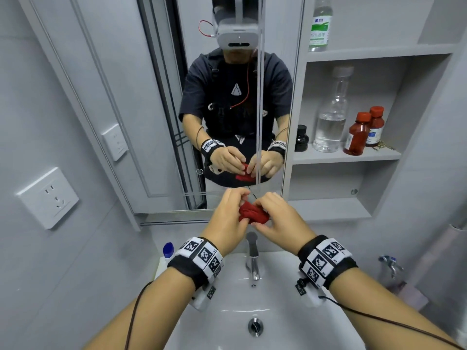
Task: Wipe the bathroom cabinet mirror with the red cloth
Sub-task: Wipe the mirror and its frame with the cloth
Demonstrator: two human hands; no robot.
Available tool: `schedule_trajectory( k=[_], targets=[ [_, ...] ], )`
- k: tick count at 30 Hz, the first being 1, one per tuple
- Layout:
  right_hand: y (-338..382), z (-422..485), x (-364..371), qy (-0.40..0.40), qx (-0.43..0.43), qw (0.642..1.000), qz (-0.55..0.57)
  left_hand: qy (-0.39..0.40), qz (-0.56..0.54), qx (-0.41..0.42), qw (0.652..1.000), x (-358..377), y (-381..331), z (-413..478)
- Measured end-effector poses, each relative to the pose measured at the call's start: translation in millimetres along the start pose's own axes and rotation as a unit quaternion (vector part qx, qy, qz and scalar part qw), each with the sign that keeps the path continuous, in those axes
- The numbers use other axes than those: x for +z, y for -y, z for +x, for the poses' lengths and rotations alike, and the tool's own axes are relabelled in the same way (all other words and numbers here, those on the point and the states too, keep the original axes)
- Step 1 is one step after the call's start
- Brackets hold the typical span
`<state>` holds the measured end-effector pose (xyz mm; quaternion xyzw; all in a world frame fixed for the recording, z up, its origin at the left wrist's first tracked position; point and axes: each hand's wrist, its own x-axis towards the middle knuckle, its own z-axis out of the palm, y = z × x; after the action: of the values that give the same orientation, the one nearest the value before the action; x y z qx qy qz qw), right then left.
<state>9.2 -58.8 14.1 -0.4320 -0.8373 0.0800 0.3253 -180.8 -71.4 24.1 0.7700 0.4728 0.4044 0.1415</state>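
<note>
A bunched red cloth (pixel 253 213) is held between both hands just above the tap, in front of the mirror's lower edge. My left hand (pixel 227 218) grips its left side and my right hand (pixel 280 221) pinches its right side. The cabinet mirror (pixel 156 102) fills the upper middle, split by a vertical seam (pixel 260 97) between its two doors. It reflects a person with a headset and the same hands holding the cloth. Both wrists wear black bands with square markers.
A white sink (pixel 278 311) with a chrome tap (pixel 252 258) lies below the hands. Open shelves (pixel 348 155) at the right hold a clear bottle (pixel 331 117), two red-capped bottles (pixel 364 132) and a dark jar (pixel 301 138). A wall socket (pixel 48 197) sits left.
</note>
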Motion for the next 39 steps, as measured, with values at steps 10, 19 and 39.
schedule_trajectory(
  k=[10, 19, 39],
  targets=[
    [49, 10, 43, -0.043, 0.039, 0.996, -0.065, -0.002, -0.107, 0.034, 0.994, -41, 44, -18],
    [29, 21, 20, -0.210, 0.129, 0.957, -0.153, -0.271, 0.022, -0.011, 0.962, -141, 87, 11],
    [-14, 49, -6, -0.276, 0.045, 0.938, -0.204, -0.297, -0.163, -0.242, 0.909, -217, 148, 40]
  ],
)
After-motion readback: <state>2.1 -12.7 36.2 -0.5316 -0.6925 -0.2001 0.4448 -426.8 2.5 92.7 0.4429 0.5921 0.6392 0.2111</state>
